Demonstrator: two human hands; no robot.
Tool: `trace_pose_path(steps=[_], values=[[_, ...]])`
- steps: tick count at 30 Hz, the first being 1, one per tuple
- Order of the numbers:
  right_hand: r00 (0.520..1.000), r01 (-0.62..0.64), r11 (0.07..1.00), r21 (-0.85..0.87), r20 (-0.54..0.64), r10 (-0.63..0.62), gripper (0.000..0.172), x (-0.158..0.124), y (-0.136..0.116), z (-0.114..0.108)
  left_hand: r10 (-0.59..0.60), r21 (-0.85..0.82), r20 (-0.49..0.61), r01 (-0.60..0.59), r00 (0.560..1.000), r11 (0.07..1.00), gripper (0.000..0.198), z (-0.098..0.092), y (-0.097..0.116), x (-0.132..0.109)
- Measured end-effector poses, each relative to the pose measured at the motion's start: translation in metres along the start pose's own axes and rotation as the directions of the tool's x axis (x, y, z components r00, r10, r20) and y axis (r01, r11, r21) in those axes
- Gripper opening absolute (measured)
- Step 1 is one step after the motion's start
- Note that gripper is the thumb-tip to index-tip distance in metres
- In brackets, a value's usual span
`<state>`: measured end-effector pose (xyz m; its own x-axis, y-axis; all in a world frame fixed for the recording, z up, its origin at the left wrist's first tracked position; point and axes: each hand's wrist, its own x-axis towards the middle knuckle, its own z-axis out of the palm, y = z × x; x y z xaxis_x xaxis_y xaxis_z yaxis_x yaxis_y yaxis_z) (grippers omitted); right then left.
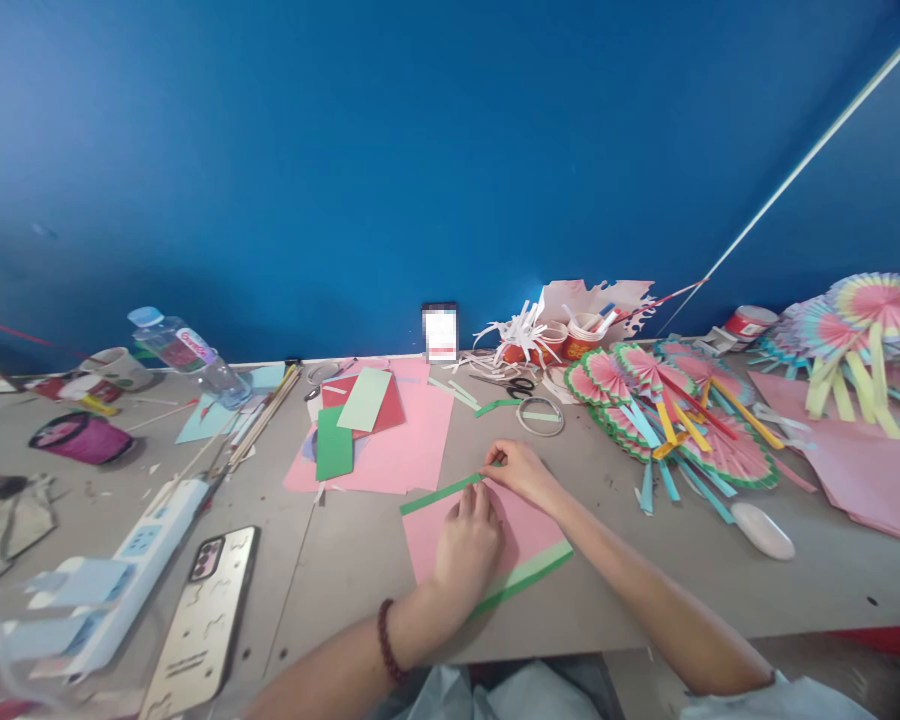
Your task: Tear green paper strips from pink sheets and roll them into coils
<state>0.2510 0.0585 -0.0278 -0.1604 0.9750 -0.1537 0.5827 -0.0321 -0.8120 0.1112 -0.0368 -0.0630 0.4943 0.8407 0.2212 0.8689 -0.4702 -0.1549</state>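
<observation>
A pink sheet of paper (540,520) lies in front of me with green strips along its far and near edges. A pale green band runs beside the near strip. My left hand (471,540) rests on the sheet, palm down, its fingertips by the far edge; it holds nothing. My right hand (516,470) is closed in a pinch on the green paper strip (439,495) at the far edge, just right of the left fingertips. The right part of that strip is hidden behind this hand.
Coloured papers (420,440), scissors (521,386) and a tape roll (540,416) lie beyond the sheet. Folded paper fans (656,375) and a white mouse (763,530) are on the right. A phone (202,620), power strip (139,570) and bottle (187,352) occupy the left.
</observation>
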Motion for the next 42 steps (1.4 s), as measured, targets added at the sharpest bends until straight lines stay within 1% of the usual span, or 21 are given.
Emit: trace_pose_path(steps=[4, 11, 14, 20, 23, 30, 34, 37, 42], values=[[1.000, 0.002, 1.000, -0.022, -0.010, -0.002, 0.014, 0.000, 0.000, 0.000, -0.042, -0.015, 0.011, 0.042, 0.999, 0.999, 0.035, 0.005, 0.004, 0.001], [1.000, -0.007, 0.999, -0.046, -0.022, 0.006, 0.015, 0.001, 0.000, 0.002, 0.002, -0.004, -0.029, -0.002, 1.000, 1.000, 0.039, 0.001, -0.001, -0.001], [1.000, -0.012, 0.999, -0.051, -0.023, 0.011, 0.015, 0.001, -0.001, 0.003, 0.008, 0.010, -0.015, -0.008, 1.000, 1.000, 0.041, 0.000, -0.002, 0.000], [0.999, -0.011, 0.999, -0.044, -0.035, 0.010, 0.016, 0.000, -0.001, 0.003, -0.022, 0.015, 0.006, 0.022, 1.000, 1.000, 0.037, -0.002, -0.002, 0.003], [0.999, -0.009, 1.000, -0.028, -0.034, 0.008, 0.017, -0.001, 0.000, 0.003, -0.016, 0.019, 0.003, 0.016, 1.000, 1.000, 0.035, -0.003, -0.003, 0.004], [0.999, -0.035, 0.999, 0.031, -0.023, 0.036, 0.011, -0.002, 0.003, 0.001, -0.018, -0.013, 0.036, 0.018, 0.999, 1.000, 0.033, -0.005, -0.003, 0.005], [0.999, -0.052, 0.997, 0.057, 0.006, 0.052, 0.013, -0.002, 0.004, -0.001, -0.023, -0.011, 0.052, 0.024, 0.998, 1.000, 0.032, -0.006, -0.002, 0.006], [0.998, -0.057, 0.996, 0.071, 0.025, 0.055, 0.015, -0.002, 0.004, -0.003, -0.025, 0.005, 0.043, 0.025, 0.999, 1.000, 0.031, -0.007, -0.001, 0.006], [0.999, -0.052, 0.994, 0.092, 0.020, 0.050, 0.014, -0.001, 0.004, -0.003, -0.032, 0.015, 0.027, 0.031, 0.999, 0.999, 0.031, -0.006, -0.001, 0.006]])
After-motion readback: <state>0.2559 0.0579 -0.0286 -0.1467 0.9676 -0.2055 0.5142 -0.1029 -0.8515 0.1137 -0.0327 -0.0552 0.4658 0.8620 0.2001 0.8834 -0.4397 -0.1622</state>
